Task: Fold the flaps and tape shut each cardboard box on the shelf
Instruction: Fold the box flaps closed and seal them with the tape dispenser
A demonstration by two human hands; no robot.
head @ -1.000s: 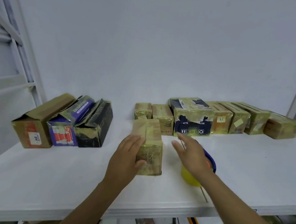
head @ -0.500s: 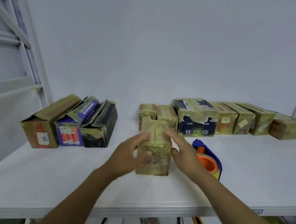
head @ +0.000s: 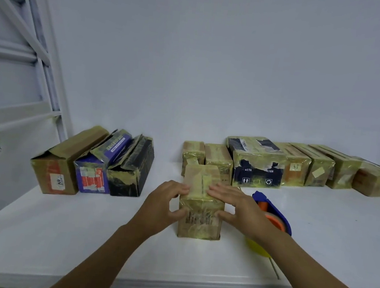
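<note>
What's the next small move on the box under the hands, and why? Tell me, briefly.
Probably reach the right hand to the tape dispenser lying right behind it, while the left hand holds the small box shut. Its top flaps are folded down under both hands, and the seam between them looks untaped.

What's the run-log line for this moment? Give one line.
step: pressing flaps down | left hand: grips small box | right hand: flat on its top | tape dispenser: behind right hand
</note>
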